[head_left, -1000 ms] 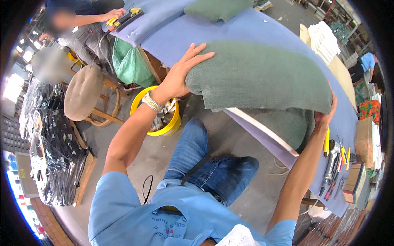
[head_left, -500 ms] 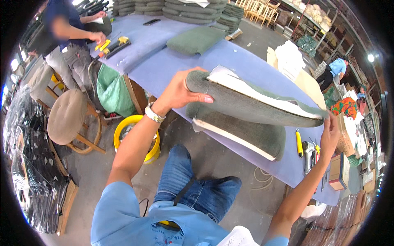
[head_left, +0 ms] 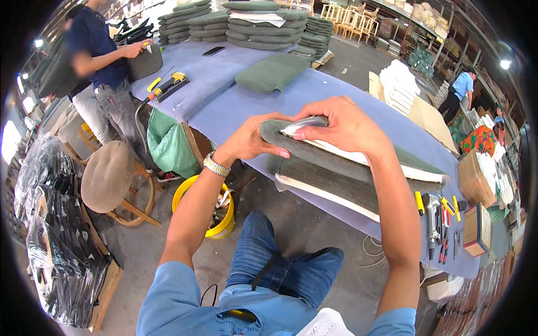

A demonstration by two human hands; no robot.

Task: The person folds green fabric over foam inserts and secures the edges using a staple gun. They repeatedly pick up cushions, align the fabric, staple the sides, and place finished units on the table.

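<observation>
A dark green upholstered chair cushion (head_left: pixel 330 158) with a white inner edge is held up on its side above the blue-covered table (head_left: pixel 218 106). My left hand (head_left: pixel 252 137) grips its left end, thumb on the near face. At that same end my right hand (head_left: pixel 350 126) is closed on the fabric edge and white lining, thumb pressing inward. Just below stands a second dark green cushion (head_left: pixel 319 182) with a white edge, partly hidden by the held one and my right forearm. A flat green cushion (head_left: pixel 272 73) lies farther back on the table.
On the right lie a staple gun (head_left: pixel 432 215), red-handled pliers (head_left: pixel 445 241) and a small box (head_left: pixel 476 228). Another staple gun (head_left: pixel 171 87) and a phone (head_left: pixel 213 51) lie left, near a co-worker (head_left: pixel 101 47). A yellow bucket (head_left: pixel 225 228) and round stool (head_left: pixel 109 168) stand below; cushion stacks (head_left: pixel 263 31) behind.
My right hand has left the cushion's right end and moved left to grip the fabric beside my left hand. The cushion's right end has lowered. The co-worker's hands have risen off the table.
</observation>
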